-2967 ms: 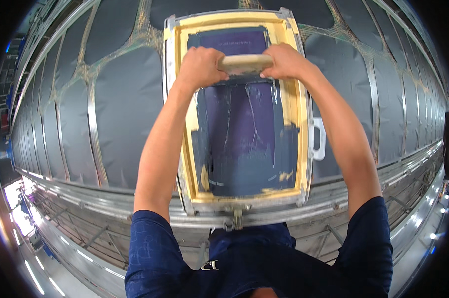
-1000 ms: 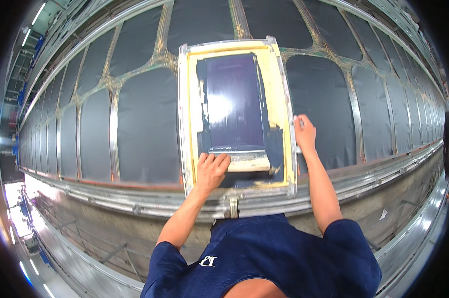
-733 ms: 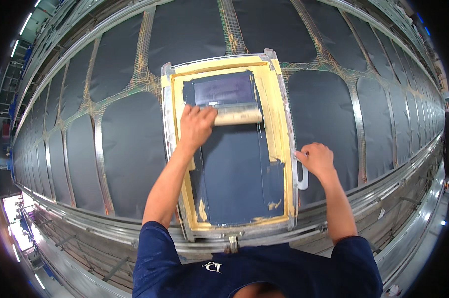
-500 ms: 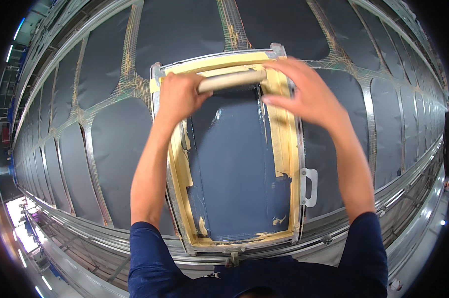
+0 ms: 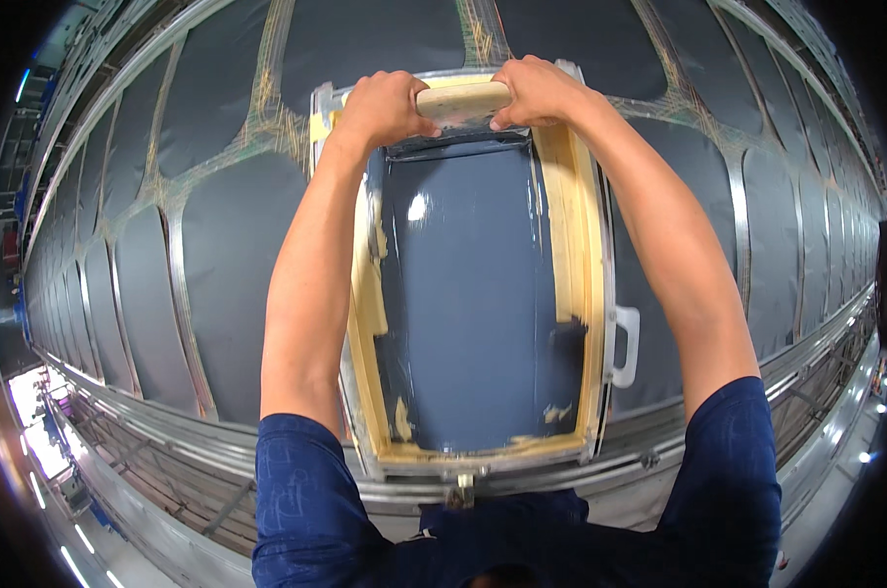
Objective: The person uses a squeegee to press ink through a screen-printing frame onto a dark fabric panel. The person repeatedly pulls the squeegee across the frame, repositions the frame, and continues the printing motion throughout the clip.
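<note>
A squeegee with a pale wooden handle [image 5: 463,101] spans the far end of a printing screen frame [image 5: 596,392]. My left hand [image 5: 383,110] wraps round the handle's left end, and my right hand [image 5: 534,95] grips its right end. Below the handle, the squeegee's lower edge meets dark ink at the far end of the mesh. The screen mesh [image 5: 468,294] is dark blue-grey and shiny, with yellow tape [image 5: 563,225] along its inner borders. Dark ink smears the tape at the near corners.
Under the frame a long table carries rows of dark fabric panels [image 5: 238,274]. A white pull handle [image 5: 625,346] sticks out from the frame's right side. A metal rail [image 5: 238,446] runs along the table's near edge, with a small clamp [image 5: 460,490] at the frame's near side.
My right hand has come from open beside the handle to gripping its right end. The squeegee now stands lower at the far end, its handle roughly level. The view has shifted slightly.
</note>
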A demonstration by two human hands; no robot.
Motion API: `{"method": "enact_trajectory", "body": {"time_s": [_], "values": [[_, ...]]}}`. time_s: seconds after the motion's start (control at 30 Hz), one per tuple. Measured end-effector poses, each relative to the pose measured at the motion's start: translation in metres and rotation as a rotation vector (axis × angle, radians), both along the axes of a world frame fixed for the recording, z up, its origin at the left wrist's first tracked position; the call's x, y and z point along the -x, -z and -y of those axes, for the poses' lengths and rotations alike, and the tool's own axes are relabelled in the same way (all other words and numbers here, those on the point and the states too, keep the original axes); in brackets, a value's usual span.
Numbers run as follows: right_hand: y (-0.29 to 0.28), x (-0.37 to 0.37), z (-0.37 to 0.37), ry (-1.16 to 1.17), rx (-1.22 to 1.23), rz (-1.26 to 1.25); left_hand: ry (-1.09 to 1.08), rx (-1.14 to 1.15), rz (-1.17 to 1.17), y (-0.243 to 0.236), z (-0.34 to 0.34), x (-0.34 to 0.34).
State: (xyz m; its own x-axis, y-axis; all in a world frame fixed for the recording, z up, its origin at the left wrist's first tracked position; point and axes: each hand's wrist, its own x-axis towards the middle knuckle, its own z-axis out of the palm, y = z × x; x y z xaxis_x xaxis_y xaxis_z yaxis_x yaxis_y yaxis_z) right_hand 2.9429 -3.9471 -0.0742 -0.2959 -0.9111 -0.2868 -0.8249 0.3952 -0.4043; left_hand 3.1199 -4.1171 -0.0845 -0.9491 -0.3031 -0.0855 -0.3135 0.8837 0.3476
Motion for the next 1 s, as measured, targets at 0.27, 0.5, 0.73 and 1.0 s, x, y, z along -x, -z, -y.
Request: {"method": "enact_trajectory", "body": {"time_s": [0.27, 0.5, 0.73, 1.0], "values": [[0.009, -0.147, -0.129, -0.025, 0.095, 0.021, 0.004, -0.045, -0.021, 0.006, -0.122, -0.152], [0.005, -0.289, -0.268, -0.026, 0.145, -0.061, 0.045, -0.044, -0.121, -0.001, -0.259, -0.288], [0.002, -0.280, -0.266, -0.105, 0.163, -0.014, 0.053, -0.056, -0.129, -0.003, -0.258, -0.293], [-0.013, -0.089, -0.082, -0.033, 0.168, -0.058, 0.052, 0.128, -0.109, -0.014, -0.074, -0.099]]}}
